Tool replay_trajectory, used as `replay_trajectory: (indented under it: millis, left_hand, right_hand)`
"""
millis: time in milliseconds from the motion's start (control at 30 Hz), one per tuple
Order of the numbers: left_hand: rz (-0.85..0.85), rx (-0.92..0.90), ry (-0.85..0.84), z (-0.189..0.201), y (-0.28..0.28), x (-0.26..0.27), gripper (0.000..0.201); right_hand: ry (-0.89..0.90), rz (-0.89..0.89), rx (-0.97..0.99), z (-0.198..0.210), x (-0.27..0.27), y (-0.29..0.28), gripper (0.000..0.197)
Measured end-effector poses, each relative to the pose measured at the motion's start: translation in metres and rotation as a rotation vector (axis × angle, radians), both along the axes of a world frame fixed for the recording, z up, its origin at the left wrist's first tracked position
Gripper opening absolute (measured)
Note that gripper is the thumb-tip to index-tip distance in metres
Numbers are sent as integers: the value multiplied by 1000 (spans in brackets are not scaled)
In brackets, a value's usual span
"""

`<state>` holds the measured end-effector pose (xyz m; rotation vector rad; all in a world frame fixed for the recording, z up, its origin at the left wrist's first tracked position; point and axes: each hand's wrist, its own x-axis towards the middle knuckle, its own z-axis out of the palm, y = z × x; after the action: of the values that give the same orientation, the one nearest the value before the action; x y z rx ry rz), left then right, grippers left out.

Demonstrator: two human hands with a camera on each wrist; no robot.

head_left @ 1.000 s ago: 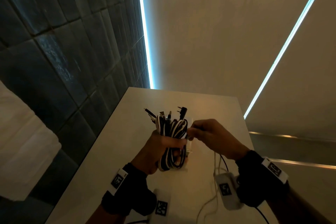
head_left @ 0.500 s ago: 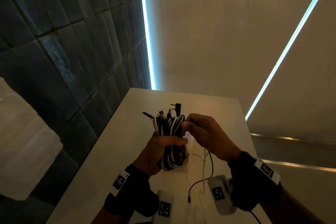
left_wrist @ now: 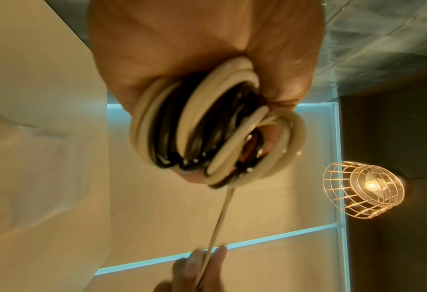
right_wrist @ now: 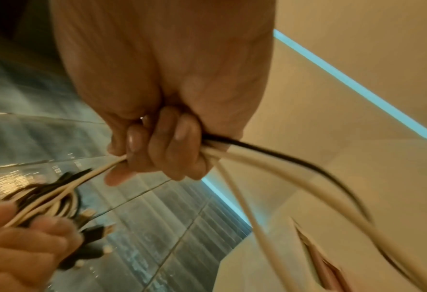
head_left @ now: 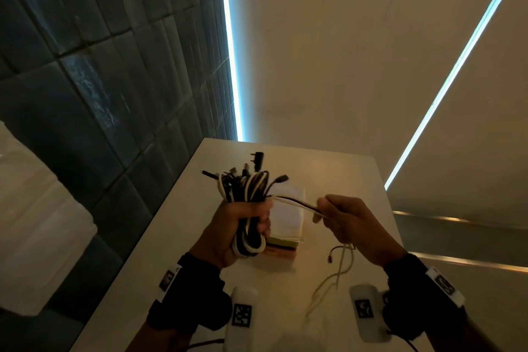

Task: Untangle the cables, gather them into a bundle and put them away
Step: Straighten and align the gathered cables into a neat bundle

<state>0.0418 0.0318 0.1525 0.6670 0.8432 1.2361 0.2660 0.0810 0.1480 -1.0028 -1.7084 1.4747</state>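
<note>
Right now the left hand (head_left: 240,226) is gripping the cable bundle (head_left: 248,200) in a closed fist above the pale surface (head_left: 328,168), fingers wrapped round the middle of the folded black and white loops, probably so that they cannot spring apart while the last strands are being dealt with. Plug ends (head_left: 257,158) are sticking up out of the top of the fist. The right hand (head_left: 351,223) is holding off to the side, curled round a few loose strands (head_left: 297,203), one black and the others white, which are running taut from the bundle into its grip; their free tails (head_left: 334,280) are dangling below the hand toward the surface (the pull looks meant to draw them straight, for folding or winding onto the rest). Behind the bundle a folded white cloth (head_left: 285,217) is lying on something flat and layered, perhaps books, though that is hard to tell. Nothing that would serve as a storage place is showing, so putting away is looking like a later step.
</note>
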Motion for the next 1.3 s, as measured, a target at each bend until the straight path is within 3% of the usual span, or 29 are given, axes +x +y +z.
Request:
replay_trajectory:
  millis: [100, 167, 267, 367, 467, 600, 733, 833, 1000, 1067, 1133, 1233, 1300]
  left_hand:
    - [49, -35, -28, -5, 5, -7, 17]
    - [73, -67, -53, -10, 8, -3, 18]
    - [99, -117, -61, -17, 11, 10, 20]
    - [125, -150, -103, -18, 13, 22, 17]
    - [160, -130, -124, -19, 12, 26, 19]
    - [187, -71, -86, -22, 9, 21, 50]
    - [218, -36, -35, -21, 8, 13, 41]
    - [279, -14, -12, -16, 8, 15, 26]
    - [504, -24, 75, -18, 17, 13, 13]
    - [640, -59, 102, -24, 22, 5, 27]
    - [702, -52, 134, -23, 24, 4, 27]
    - [645, -64, 65, -21, 26, 10, 26]
    - [491, -103, -26, -12, 26, 11, 23]
  right_hand:
    - [47, -26, -106, -18, 5, -5, 39]
    - [13, -165, -93, -22, -2, -2, 37]
    - [-45, -440, 70, -18, -19, 2, 31]
    - [-75, -525, 295, -4, -40, -4, 22]
    - [-101, -433, 519, 11, -65, -20, 16]
    - [-246, -220, 676, 13, -83, -34, 32]
    - [-504, 63, 709, 7, -83, -41, 34]
    - [-530, 109, 730, 6, -85, -39, 33]
    - [-349, -123, 610, 14, -76, -41, 9]
    - [-350, -207, 589, 18, -68, -38, 18]
    - [-307, -237, 538, 21, -64, -38, 25]
    - [-43, -63, 368, 24, -71, -50, 24]
    - [38, 114, 298, 9, -72, -53, 23]
